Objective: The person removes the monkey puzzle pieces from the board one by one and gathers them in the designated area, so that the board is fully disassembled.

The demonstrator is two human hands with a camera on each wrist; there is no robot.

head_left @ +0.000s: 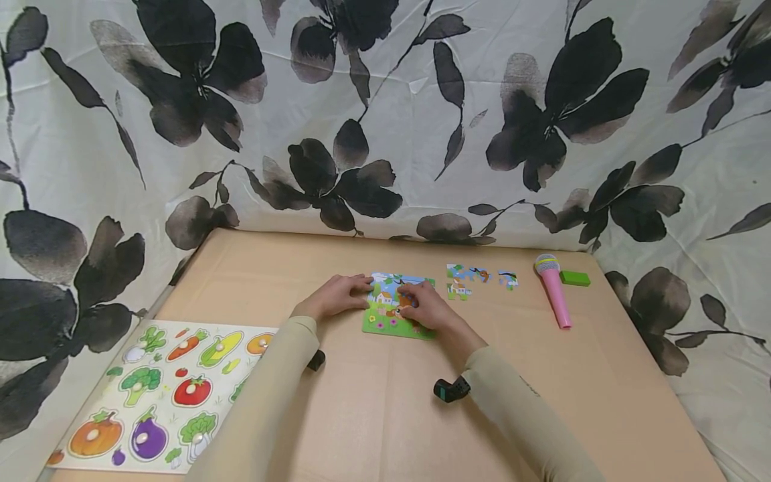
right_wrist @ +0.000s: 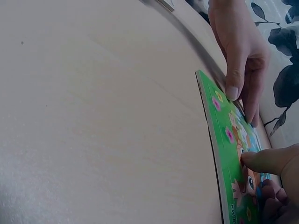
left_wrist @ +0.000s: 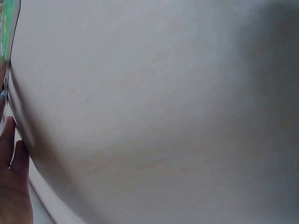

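Observation:
A small jigsaw puzzle board [head_left: 385,324], green with flowers, a house and orange animals, lies flat on the table. My left hand [head_left: 338,296] rests at its left edge, fingers straight and fingertips at the upper left border. The right hand [head_left: 429,306] is over the right half of the board. In the right wrist view, its thumb [right_wrist: 266,159] touches the picture beside an orange animal, and its other fingers [right_wrist: 275,193] curl close to the surface. Thumb and fingers pinch an orange-printed puzzle piece [head_left: 406,300], partly hidden, low against the board.
Several loose puzzle pieces [head_left: 459,289] lie right of the board, one piece [head_left: 508,279] apart. Farther right are a pink toy microphone [head_left: 552,292] and a green block [head_left: 575,278]. A vegetable board [head_left: 162,355] lies at left, partly under the left sleeve. Floral cloth [head_left: 415,107] hangs behind.

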